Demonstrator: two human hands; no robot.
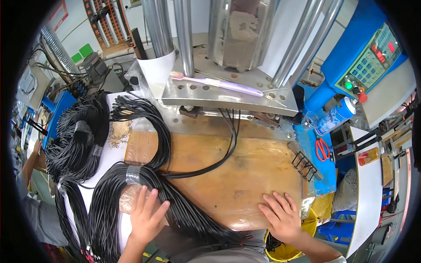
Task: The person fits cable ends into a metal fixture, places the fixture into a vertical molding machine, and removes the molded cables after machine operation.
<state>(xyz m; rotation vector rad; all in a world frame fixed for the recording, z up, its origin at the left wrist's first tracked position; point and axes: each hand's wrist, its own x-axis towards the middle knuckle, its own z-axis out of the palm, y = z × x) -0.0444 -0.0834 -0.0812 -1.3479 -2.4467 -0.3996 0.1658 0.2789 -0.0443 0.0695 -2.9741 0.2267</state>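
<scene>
My left hand [146, 215] lies flat with fingers spread on a bundle of black cables [109, 197], which is bound with clear tape and loops across the lower left of the bench. My right hand [283, 215] rests flat, fingers apart, on the brown plastic-covered bench top [245, 171] near its front right corner. Neither hand holds anything. Two black cables [228, 144] run from under the metal press plate [228, 94] down to the bundle.
A purple toothbrush [219, 83] lies on the press plate between steel columns. More taped black cable bundles [79, 140] sit at left. A spray can [335, 116], red scissors [322, 149], a black wire rack [305, 165] and a blue control panel [372, 59] stand at right.
</scene>
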